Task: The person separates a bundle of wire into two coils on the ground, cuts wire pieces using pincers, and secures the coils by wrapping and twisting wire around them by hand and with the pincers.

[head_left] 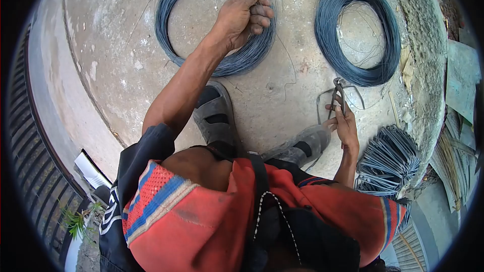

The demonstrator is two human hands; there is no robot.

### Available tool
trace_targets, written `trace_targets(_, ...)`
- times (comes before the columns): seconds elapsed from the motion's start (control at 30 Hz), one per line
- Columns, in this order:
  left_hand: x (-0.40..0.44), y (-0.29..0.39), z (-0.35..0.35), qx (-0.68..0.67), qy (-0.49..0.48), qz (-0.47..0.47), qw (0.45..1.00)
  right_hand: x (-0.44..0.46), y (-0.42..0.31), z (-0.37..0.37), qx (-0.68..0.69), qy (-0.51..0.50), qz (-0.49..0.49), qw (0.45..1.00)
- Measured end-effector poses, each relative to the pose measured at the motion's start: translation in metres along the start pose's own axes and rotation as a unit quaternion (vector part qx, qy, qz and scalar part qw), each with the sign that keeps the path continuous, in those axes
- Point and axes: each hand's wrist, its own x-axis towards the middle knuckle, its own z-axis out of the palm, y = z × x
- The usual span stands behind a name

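Observation:
My left hand is over the right side of a coil of thin dark wire. Its fingers are curled in with the thumb against them; whatever they may hold is too fine to make out. Lower right, my right hand grips a pair of pincers by the handles, jaws pointing away from me. Around the pincers a thin dark bent strip shows; whether my hand touches it I cannot tell. Beyond the jaws lies a second wire coil, flat on the concrete.
A bundle of bent steel stirrups sits right of my right arm. My shoes stand on the concrete floor. Loose wire ends trail between the coils. Dark metal bars run along the left edge, near a small plant.

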Motion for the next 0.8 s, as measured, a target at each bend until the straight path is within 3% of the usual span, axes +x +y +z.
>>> trace_targets(0.13,0.008,0.008,-0.001,0.006,-0.011,0.017,1.0,-0.004,-0.018,-0.004,-0.081,-0.117,-0.093,0.985)
trace_targets(0.17,0.008,0.009,0.0,0.014,-0.011,0.024,1.0,-0.01,-0.037,0.0,-0.054,-0.126,-0.077,0.988)
trace_targets(0.27,0.009,0.009,0.001,0.03,-0.013,0.039,0.999,-0.014,-0.094,0.026,-0.135,-0.033,-0.247,0.959)
trace_targets(0.37,0.009,0.008,0.005,0.015,-0.012,0.033,0.999,0.016,-0.116,0.044,-0.256,-0.006,-0.304,0.917)
trace_targets(0.6,0.003,0.01,0.008,0.045,0.001,0.038,0.998,0.02,-0.131,0.066,-0.283,-0.076,-0.289,0.911)
trace_targets(0.8,0.002,0.01,0.009,0.039,-0.007,0.055,0.998,0.019,-0.131,0.068,-0.306,-0.059,-0.29,0.905)
